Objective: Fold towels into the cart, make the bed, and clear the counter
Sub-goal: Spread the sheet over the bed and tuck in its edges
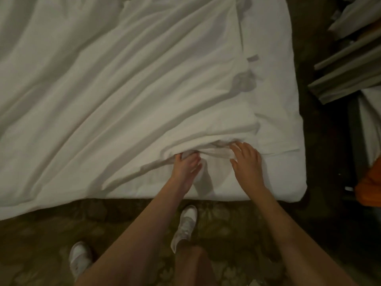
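The duvet [123, 83] lies loose and rumpled across the bed [278, 178], its long creases fanning from a bunched edge at about five o'clock out toward ten and eleven o'clock, which is what you would expect of cloth being drawn from one gathered spot. That bunch sits near the foot of the mattress, just in from the corner at four o'clock, and both hands are on it. The left hand [186, 165] has its fingers curled into the fold, a pinching grip that takes a wad of fabric, I would judge so as to drag the cover square to the edge. The right hand [246, 159] lies at three o'clock of the left, fingers spread and fairly straight, resting on the same ridge of cloth; it looks to be steadying or smoothing, not gripping. So the held part of the duvet is directly under and between the hands, while the bulk of it stretches away at ten to twelve o'clock. A bare strip of sheet shows along the right side of the bed. The person stands on patterned carpet [237, 223] at six o'clock, white shoes [186, 221] toward the bed. At three o'clock, well apart, shelves hold folded linen [350, 15], with something orange [369, 186] below.
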